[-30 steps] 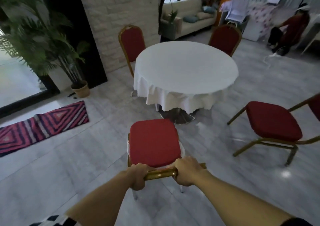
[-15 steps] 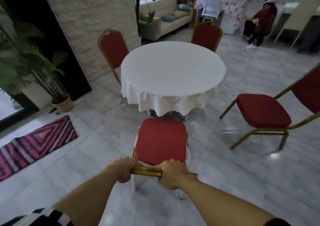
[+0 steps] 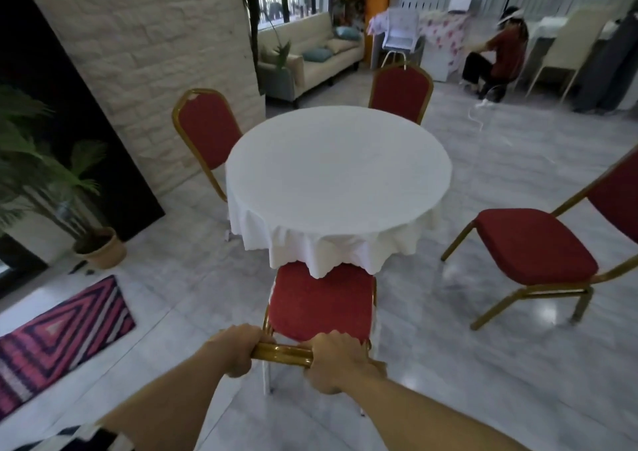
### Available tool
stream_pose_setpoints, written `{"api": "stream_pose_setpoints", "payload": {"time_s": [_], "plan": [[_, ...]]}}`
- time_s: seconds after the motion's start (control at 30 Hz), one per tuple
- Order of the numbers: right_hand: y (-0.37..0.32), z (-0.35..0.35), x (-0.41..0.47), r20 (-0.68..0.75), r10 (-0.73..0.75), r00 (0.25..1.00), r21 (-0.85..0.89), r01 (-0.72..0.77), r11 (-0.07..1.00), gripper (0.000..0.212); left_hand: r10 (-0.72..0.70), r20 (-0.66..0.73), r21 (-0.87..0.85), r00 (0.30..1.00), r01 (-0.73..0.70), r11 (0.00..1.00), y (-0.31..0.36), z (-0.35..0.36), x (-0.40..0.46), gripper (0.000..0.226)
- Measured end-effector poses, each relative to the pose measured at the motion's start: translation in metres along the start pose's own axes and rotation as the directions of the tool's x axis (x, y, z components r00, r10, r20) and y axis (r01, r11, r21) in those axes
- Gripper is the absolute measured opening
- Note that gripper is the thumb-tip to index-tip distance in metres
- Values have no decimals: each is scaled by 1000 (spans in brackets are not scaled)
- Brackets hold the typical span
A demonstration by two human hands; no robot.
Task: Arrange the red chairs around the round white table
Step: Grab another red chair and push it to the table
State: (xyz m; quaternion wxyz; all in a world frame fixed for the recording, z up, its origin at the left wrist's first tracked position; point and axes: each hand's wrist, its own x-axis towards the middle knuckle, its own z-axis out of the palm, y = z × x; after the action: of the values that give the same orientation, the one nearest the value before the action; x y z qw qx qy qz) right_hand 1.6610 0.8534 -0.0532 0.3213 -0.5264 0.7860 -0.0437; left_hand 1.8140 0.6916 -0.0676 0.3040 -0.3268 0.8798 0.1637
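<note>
The round table [image 3: 338,181] under a white cloth stands in the middle of the room. Directly before me is a red chair [image 3: 319,302] with a gold frame; its seat front sits under the hanging cloth edge. My left hand [image 3: 233,350] and my right hand [image 3: 333,361] both grip the gold top rail of its back. A second red chair [image 3: 205,133] stands at the table's left, a third [image 3: 400,91] at its far side. A fourth red chair [image 3: 535,243] stands apart from the table on the right, turned sideways.
A stone-clad pillar [image 3: 155,53] rises at the left behind the chairs. A potted palm [image 3: 100,247] and a striped rug [image 3: 58,333] lie at the left. A sofa [image 3: 310,60] and a seated person [image 3: 493,60] are at the back. Grey tiled floor surrounds the table.
Gripped by both hands, the chair has slid forward to the table, and its seat front is now under the cloth edge. My view has moved closer.
</note>
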Motion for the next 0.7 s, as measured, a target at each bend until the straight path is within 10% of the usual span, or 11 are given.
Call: {"api": "stream_pose_setpoints", "payload": {"time_s": [0.47, 0.7], "plan": [[-10, -63, 121, -57, 154, 986, 12, -153, 988, 51, 85, 105, 90, 991, -95, 991, -50, -101, 110, 37], [-23, -62, 135, -64, 153, 986, -80, -158, 984, 46, 203, 258, 85, 944, -232, 969, -79, -119, 125, 74]]}}
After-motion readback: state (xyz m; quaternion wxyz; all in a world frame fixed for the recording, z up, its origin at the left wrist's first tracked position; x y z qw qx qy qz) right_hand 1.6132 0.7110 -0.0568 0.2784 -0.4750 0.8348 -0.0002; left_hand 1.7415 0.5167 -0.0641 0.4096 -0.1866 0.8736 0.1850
